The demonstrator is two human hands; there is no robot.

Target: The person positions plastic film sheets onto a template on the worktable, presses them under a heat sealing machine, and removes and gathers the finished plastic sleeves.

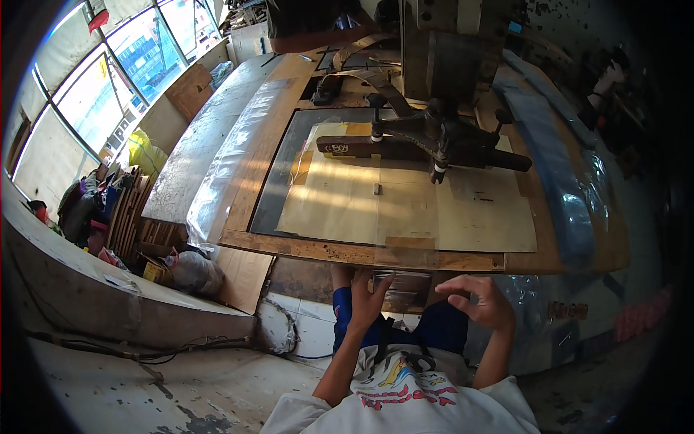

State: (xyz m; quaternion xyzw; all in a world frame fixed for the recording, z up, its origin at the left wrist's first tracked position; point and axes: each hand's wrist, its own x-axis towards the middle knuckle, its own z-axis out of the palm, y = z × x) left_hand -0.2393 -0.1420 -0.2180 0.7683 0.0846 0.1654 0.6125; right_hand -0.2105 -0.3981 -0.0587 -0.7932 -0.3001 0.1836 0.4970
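Below the near edge of the table (463,259), your two hands are raised in front of your lap. Your left hand (366,300) is beside the left end of a stack of thin pieces (407,291), with its thumb standing apart from the fingers; the fingertips come close under the table edge, so I cannot tell if they touch or grasp the stack. Your right hand (483,298) is to the right of this stack and apart from it, the fingers being loosely bent and the thumb separate from them. The stack is between your hands, and your blue shorts (444,325) are nearer to you; what supports it, I cannot tell. On the table before you lie pale sheets (332,206), with a small block (377,189) resting near their middle. Over the far part of these sheets extends a dark bar (477,153) of the machine (455,65). Clear plastic (238,155) lies along the left side, bluish plastic (560,188) along the right. Beyond the table, another person (303,18) is partly visible.
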